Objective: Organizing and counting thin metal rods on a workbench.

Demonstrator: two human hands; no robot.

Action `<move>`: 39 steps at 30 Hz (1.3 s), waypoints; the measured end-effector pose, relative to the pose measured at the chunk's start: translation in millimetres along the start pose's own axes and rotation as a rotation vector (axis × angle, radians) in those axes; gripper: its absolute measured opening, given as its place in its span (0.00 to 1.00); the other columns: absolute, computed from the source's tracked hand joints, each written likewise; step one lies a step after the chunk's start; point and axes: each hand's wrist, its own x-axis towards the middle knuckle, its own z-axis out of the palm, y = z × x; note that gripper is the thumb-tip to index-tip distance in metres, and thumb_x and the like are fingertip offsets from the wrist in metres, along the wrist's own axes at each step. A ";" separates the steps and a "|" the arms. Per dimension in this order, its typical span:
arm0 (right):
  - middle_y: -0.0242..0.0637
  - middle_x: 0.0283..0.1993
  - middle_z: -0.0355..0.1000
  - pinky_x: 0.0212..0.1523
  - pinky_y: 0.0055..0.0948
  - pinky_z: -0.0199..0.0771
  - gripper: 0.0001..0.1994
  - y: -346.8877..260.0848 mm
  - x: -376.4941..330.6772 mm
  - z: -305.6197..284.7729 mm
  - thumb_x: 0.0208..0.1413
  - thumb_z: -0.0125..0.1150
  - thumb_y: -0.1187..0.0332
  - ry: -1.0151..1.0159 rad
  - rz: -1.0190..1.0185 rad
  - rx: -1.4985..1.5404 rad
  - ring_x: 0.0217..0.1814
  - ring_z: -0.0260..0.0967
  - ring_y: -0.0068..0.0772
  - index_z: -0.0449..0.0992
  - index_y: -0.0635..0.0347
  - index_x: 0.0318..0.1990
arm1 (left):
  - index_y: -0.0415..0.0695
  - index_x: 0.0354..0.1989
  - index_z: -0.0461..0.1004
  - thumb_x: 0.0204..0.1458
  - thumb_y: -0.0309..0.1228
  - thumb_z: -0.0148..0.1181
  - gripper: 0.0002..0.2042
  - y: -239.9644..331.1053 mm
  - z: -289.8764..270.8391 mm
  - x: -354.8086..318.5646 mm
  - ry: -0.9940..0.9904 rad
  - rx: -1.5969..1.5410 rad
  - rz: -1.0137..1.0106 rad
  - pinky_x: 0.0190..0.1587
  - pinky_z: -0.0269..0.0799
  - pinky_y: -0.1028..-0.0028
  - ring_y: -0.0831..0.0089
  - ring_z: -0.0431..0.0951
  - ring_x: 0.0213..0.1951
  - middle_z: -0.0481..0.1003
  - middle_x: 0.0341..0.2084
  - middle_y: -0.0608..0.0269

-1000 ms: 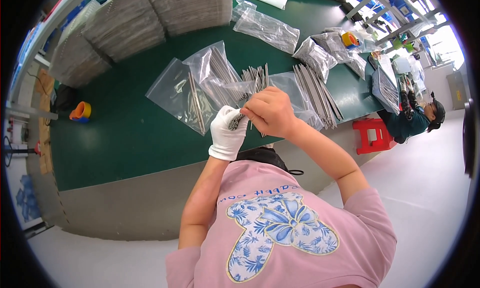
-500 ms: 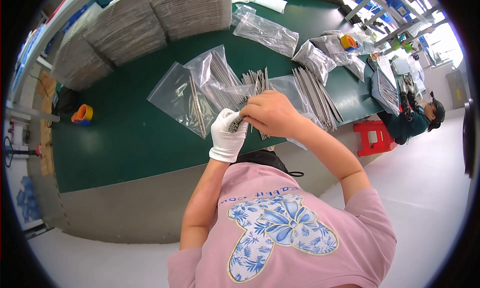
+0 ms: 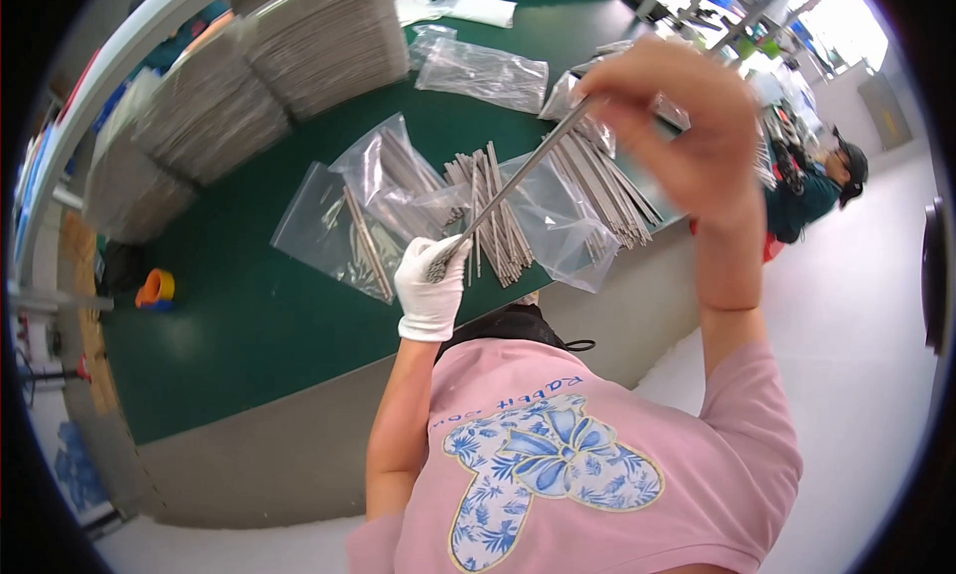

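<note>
My left hand [image 3: 428, 300], in a white glove, is closed around a bundle of thin metal tubes [image 3: 442, 263], whose ends show at the top of the fist. Raised to the right, my bare right hand [image 3: 687, 126] is smeared by motion, its fingers pinching the upper end of a long thin metal tube [image 3: 528, 166]. This tube slants down to the bundle; whether its lower end is still inside cannot be made out. Beyond the glove lies a pile of loose tubes [image 3: 503, 230] on the table. Clear plastic bags [image 3: 304, 221] with a few tubes lie left of it.
More tubes [image 3: 607, 201] lie on a clear bag to the right. Wrapped stacks of sheets [image 3: 319, 46] stand at the back left of the green table [image 3: 239, 365]. A tape roll [image 3: 156, 289] sits at the left. A co-worker [image 3: 822, 186] sits at the far right.
My right hand has moved up and right, away from the left fist, drawing one metal tube with it. The left hand still grips the bundle. The view has shifted slightly.
</note>
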 end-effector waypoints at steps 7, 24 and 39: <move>0.34 0.25 0.74 0.26 0.22 0.68 0.05 90.4 -43.4 -30.2 0.45 0.61 0.69 0.212 0.299 -0.293 0.24 0.71 0.25 0.78 0.57 0.30 | 0.39 0.31 0.77 0.38 0.18 0.67 0.10 -8.6 -1.9 -1.0 -0.003 -0.015 -0.005 0.28 0.66 0.79 0.76 0.69 0.23 0.69 0.21 0.64; 0.37 0.31 0.73 0.34 0.38 0.69 0.09 157.3 -333.3 98.7 0.48 0.56 0.60 0.160 1.441 -0.581 0.35 0.71 0.42 0.77 0.53 0.31 | 0.41 0.29 0.77 0.39 0.19 0.66 0.08 -6.8 -4.2 1.1 -0.001 0.085 0.020 0.28 0.63 0.80 0.77 0.66 0.26 0.65 0.24 0.67; 0.40 0.31 0.74 0.32 0.28 0.69 0.07 69.8 -163.1 131.9 0.47 0.62 0.69 0.110 0.638 0.406 0.31 0.71 0.35 0.78 0.59 0.35 | 0.33 0.39 0.74 0.48 0.18 0.57 0.09 1.2 -8.0 -13.2 -0.036 0.164 0.092 0.27 0.63 0.77 0.76 0.66 0.25 0.66 0.26 0.63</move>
